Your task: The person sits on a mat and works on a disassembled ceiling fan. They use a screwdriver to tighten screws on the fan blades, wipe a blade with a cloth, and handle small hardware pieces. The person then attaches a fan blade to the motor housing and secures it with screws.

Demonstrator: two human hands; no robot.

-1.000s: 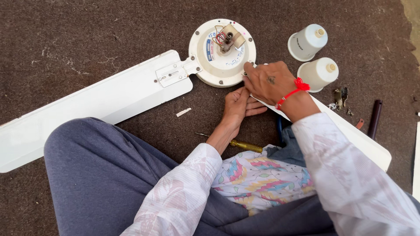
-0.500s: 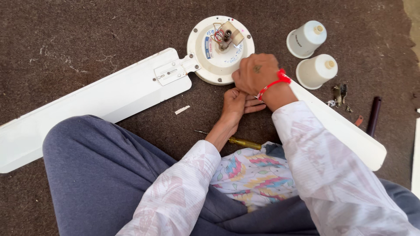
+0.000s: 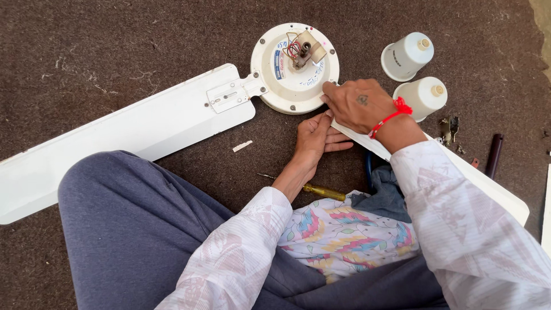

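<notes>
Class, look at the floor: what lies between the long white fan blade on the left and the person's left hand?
In the head view, a small white scrap lies on the brown carpet between the fan blade and the left hand.

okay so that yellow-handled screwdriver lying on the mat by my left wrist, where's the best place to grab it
Probably by the yellow handle of the screwdriver, pinching across it from above. It lies flat on the brown mat, its thin shaft pointing left under the left hand's wrist; the handle's right end is tucked against blue cloth.

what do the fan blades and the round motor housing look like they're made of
Fan blades: likely painted sheet metal, going by the thin, flat, smooth off-white surface with a screwed bracket. Motor housing: apparently painted metal too, cream, glossy, with screw heads around its rim. The paint hides the base material, so plastic cannot be ruled out.
</notes>
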